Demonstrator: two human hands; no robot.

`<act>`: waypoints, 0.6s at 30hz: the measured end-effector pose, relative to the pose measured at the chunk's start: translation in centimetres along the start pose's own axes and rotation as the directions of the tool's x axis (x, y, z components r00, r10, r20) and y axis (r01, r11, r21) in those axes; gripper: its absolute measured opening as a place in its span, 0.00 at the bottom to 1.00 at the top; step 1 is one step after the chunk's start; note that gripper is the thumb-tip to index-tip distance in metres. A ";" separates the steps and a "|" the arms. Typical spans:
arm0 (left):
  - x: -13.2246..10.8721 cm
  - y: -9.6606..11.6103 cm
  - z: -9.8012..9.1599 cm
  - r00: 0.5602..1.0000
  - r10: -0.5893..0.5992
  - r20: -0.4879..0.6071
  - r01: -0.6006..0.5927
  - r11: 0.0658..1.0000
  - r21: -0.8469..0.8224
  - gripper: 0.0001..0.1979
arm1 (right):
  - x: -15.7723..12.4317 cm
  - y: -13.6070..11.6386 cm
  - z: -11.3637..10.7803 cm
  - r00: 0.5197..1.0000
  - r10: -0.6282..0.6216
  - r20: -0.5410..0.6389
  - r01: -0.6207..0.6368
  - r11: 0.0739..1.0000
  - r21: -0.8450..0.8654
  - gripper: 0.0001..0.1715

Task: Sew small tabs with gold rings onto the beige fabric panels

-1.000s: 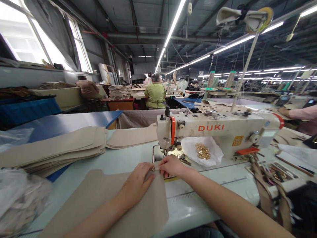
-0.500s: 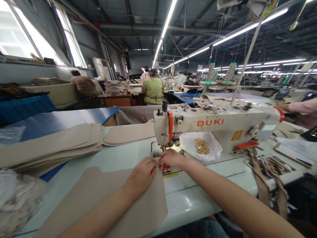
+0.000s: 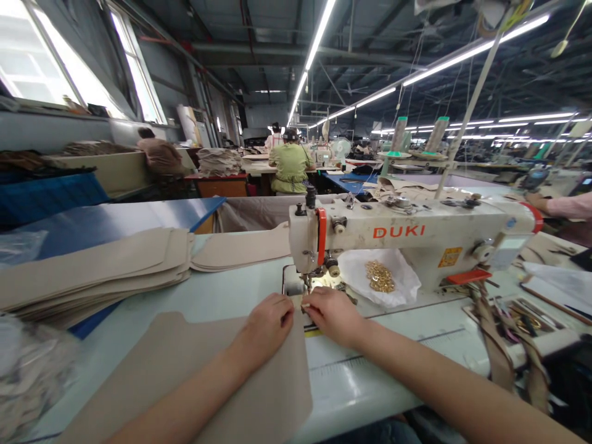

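A large beige fabric panel (image 3: 272, 376) lies flat on the sewing table, its far corner reaching up to the needle area of a white sewing machine (image 3: 351, 231). My left hand (image 3: 268, 324) rests on this panel, fingers curled and closed on its edge just before the presser foot (image 3: 309, 282). Close beside it, on the right, my right hand (image 3: 335, 314) is closed in a pinch at the panel's corner. What sits between those fingertips is too small to make out.
Beige panels are stacked at the left (image 3: 92, 271), with more behind (image 3: 240, 246). Gold rings (image 3: 380, 276) lie on a white sheet (image 3: 407, 280) under the machine arm. Straps (image 3: 494, 345) hang by a tool tray (image 3: 546, 317) at right. A plastic bag (image 3: 28, 370) lies front left. Co-workers sit beyond.
My right hand has shifted slightly right and down, away from the needle area, and its fingertips have drawn a little apart from my left hand. The left hand and panel stay nearly in place.
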State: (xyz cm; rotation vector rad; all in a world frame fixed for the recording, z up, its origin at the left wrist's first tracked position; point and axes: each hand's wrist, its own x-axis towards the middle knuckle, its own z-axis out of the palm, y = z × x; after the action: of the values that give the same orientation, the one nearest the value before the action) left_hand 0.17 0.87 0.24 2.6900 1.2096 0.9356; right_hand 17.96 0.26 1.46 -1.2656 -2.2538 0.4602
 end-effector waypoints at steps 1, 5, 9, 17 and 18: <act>0.0 0.0 0.0 1.000 -0.001 -0.002 0.001 1.000 -0.003 0.09 | -0.5 0.1 -0.1 0.994 -0.108 -0.006 0.106 0.989 -0.100 0.10; 0.0 0.2 0.0 1.000 -0.022 -0.004 0.022 1.000 0.005 0.09 | -1.2 0.5 0.1 0.961 -0.276 0.020 0.267 0.909 -0.321 0.11; 0.0 0.4 -0.1 1.000 -0.001 -0.005 0.001 1.000 0.012 0.09 | -0.9 0.7 0.5 0.949 -0.311 0.055 0.309 0.874 -0.374 0.11; -0.1 -0.1 0.2 1.000 0.020 0.016 -0.020 1.000 0.001 0.10 | -1.0 0.8 0.6 0.944 -0.322 0.070 0.325 0.871 -0.368 0.09; -0.1 -0.1 0.2 1.000 0.022 0.017 -0.022 1.000 -0.003 0.10 | -1.0 0.8 0.6 0.944 -0.321 0.074 0.325 0.872 -0.365 0.09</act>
State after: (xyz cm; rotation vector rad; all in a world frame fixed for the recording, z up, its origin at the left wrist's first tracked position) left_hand 0.14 0.90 -0.01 2.7088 1.1766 0.9151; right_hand 18.56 -0.22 0.31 -1.0162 -2.5809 -0.0944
